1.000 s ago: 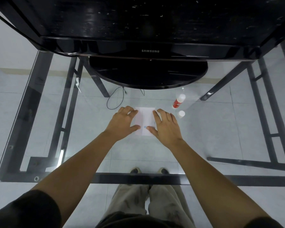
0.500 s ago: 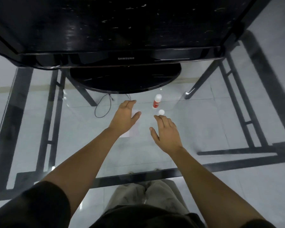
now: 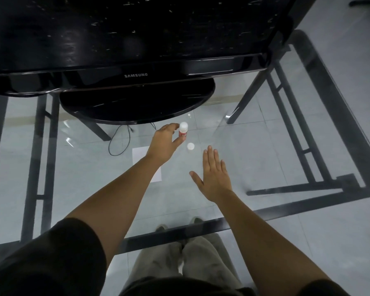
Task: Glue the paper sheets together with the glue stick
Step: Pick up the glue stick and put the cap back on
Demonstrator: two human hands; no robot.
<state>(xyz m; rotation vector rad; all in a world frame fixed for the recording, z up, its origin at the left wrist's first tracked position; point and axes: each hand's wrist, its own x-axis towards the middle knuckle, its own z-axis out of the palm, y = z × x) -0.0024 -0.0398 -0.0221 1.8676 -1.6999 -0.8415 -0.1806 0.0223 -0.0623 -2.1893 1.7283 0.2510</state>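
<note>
Glass table (image 3: pixel 254 146), black Samsung monitor (image 3: pixel 137 39), pale tiled floor (image 3: pixel 340 242)

"SAMSUNG" in pale capitals, centred on lower bezel of black monitor (image 3: pixel 136 75). Glue stick (image 3: pixel 183 130) carries red label with white print, too small and blurred to read. No other readable text, number or sign.
</note>
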